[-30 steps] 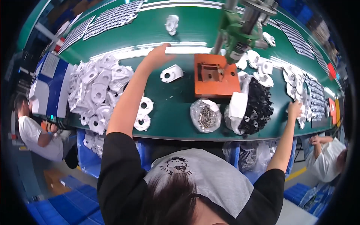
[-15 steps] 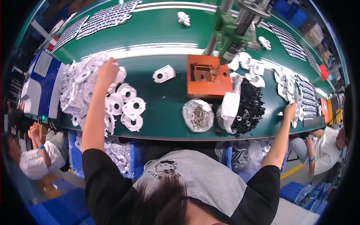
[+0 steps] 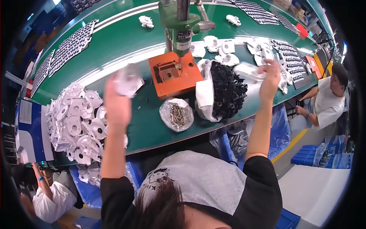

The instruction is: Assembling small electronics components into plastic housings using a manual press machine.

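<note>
My left hand [image 3: 117, 101], smeared by motion, is closed on a white plastic housing [image 3: 128, 79] with a round body, raised over the bench left of the orange fixture. Behind it a corner of another white piece shows. Out to the right, my right hand [image 3: 270, 74] grips a long white plastic part [image 3: 248, 71], blurred, above the bench beyond the black pieces. Between my hands stands the orange press fixture [image 3: 163, 88], its recess vacant, under the green press head [image 3: 182, 35].
A heap of white housings [image 3: 72, 128] lies at left beside a blue-and-white box [image 3: 32, 133]. Near the front edge are a bag of small metal pins [image 3: 177, 116] and a bag of black parts [image 3: 228, 91]. More white parts [image 3: 227, 59] lie behind. Co-workers sit on both sides.
My left hand has come right from the heap with a white housing. My right hand has risen and moved inward with a long white part. The whole view has turned.
</note>
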`<state>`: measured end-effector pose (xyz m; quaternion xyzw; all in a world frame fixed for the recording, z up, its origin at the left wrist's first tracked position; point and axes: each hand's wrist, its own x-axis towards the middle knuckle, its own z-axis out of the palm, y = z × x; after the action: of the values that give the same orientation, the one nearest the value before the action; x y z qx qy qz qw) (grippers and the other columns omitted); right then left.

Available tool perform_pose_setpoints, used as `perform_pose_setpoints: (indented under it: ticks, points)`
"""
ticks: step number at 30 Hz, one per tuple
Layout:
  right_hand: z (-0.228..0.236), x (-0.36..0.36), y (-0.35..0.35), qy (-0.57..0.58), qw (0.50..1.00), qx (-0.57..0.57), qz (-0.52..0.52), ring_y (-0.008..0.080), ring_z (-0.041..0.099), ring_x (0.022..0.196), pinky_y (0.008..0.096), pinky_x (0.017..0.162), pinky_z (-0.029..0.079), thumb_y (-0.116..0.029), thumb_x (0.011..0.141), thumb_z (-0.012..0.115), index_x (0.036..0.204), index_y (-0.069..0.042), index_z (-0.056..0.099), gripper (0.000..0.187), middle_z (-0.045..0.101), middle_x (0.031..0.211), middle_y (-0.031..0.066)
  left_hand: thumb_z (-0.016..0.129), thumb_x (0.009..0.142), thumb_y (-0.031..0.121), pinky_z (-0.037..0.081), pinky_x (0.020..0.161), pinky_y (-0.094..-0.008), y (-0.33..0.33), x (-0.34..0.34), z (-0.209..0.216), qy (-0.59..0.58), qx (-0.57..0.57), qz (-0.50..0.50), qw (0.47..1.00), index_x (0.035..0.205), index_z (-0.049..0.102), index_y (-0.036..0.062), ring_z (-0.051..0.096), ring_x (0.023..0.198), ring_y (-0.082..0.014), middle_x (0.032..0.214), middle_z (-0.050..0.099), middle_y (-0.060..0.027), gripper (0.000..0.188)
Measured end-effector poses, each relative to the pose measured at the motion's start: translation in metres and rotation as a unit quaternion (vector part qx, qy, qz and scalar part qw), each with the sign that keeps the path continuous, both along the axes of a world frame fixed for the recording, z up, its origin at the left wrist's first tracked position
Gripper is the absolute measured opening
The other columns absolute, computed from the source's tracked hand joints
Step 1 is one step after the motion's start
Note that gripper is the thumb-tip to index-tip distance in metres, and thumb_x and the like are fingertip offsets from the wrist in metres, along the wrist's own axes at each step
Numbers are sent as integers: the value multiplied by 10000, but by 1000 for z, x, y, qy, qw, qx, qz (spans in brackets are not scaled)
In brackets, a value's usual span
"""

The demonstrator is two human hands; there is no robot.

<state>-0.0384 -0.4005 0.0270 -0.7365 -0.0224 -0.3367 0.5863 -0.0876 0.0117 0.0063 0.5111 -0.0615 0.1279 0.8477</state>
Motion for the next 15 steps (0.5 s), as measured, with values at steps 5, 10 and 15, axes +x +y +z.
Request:
perform_pose_setpoints:
  ticks: [5, 10, 15]
  points:
    - [20, -19, 106, 127, 909, 93, 386, 76, 453, 601, 216, 560, 368, -331, 939, 413, 1037, -3, 533, 363, 486, 647, -1, 481, 911, 301, 357, 933, -352, -91, -30, 6, -217, 355, 65, 907, 1253, 419, -8, 458, 1064, -276, 1182, 424, -178, 465]
    - [16, -26, 150, 206, 882, 232, 354, 40, 467, 613, 188, 571, 376, -318, 893, 477, 1046, 2, 515, 356, 494, 667, 7, 510, 891, 412, 348, 929, -385, -120, -40, -10, -255, 332, 28, 908, 1265, 410, 16, 425, 1077, -315, 1164, 409, -190, 553]
    - [1, -28, 169, 191, 875, 264, 358, 43, 491, 685, 178, 590, 383, -174, 878, 491, 1007, -14, 552, 214, 522, 804, -1, 719, 762, 339, 365, 909, -406, -118, -44, -21, -231, 336, 36, 912, 1249, 408, 32, 430, 1075, -324, 1141, 425, -183, 654]
